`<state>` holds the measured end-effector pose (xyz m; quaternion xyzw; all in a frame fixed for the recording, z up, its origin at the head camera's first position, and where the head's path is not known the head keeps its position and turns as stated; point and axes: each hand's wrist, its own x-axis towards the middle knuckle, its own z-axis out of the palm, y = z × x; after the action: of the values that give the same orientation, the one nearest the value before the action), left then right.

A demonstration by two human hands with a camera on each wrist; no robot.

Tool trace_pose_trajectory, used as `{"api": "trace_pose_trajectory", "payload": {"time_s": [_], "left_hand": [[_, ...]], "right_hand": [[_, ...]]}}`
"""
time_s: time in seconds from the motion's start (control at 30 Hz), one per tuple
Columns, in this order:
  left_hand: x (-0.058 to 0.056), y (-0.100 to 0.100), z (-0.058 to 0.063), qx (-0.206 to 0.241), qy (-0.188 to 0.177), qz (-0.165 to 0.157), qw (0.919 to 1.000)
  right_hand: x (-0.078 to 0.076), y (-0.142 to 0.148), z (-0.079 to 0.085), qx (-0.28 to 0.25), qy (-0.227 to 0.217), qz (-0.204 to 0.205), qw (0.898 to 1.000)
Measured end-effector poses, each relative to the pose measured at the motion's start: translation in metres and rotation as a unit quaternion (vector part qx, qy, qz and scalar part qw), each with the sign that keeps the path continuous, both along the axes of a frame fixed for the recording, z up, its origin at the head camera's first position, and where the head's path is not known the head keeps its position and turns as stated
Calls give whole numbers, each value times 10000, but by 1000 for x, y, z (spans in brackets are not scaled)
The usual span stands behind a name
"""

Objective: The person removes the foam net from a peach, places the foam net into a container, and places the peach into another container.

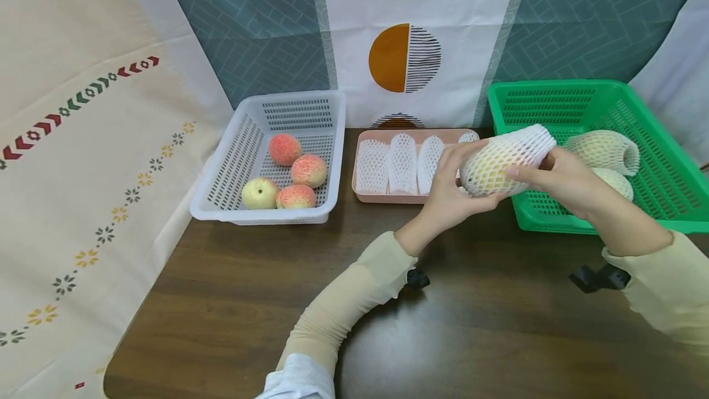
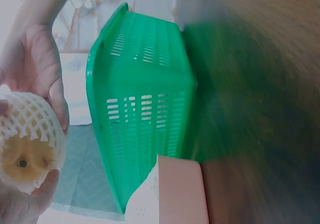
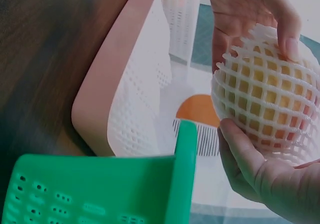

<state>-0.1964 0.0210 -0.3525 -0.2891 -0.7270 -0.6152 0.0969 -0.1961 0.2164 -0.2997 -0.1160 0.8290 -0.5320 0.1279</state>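
Both hands hold a peach (image 1: 490,171) in a white foam net sleeve (image 1: 526,143), raised between the pink tray and the green basket. My left hand (image 1: 451,183) grips the fruit end, fingers and thumb curled around it. On the other side, my right hand (image 1: 565,174) grips the netting, its thumb lying on the front. In the left wrist view, the sleeve's end leaves the peach's yellowish end (image 2: 22,161) and dark stem hollow bare. The right wrist view shows yellow and pink peach skin (image 3: 260,93) through the mesh.
A white basket (image 1: 213,199) with several bare peaches (image 1: 296,197) stands left. The pink tray (image 1: 388,198) in the middle has several foam net sleeves (image 1: 402,165). In the green basket (image 1: 554,94) at the right lie netted fruits (image 1: 605,149). All stand on a brown wooden table (image 1: 471,325).
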Motion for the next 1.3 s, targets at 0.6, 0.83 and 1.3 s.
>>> {"api": "trace_pose_trajectory", "payload": {"time_s": [0.6,0.83,1.3], "left_hand": [[4,-39,-1,-225,-921,-835,9920],[2,-50,-6,-366,-1301,-1301,9822],[-1,-84,-11,-664,-1564,-1864,9677]], "right_hand": [[19,-16,0,498,885,134,9947],[25,-22,-11,751,2047,576,9742],[38,-50,-46,1146,2960,849,9445]]}}
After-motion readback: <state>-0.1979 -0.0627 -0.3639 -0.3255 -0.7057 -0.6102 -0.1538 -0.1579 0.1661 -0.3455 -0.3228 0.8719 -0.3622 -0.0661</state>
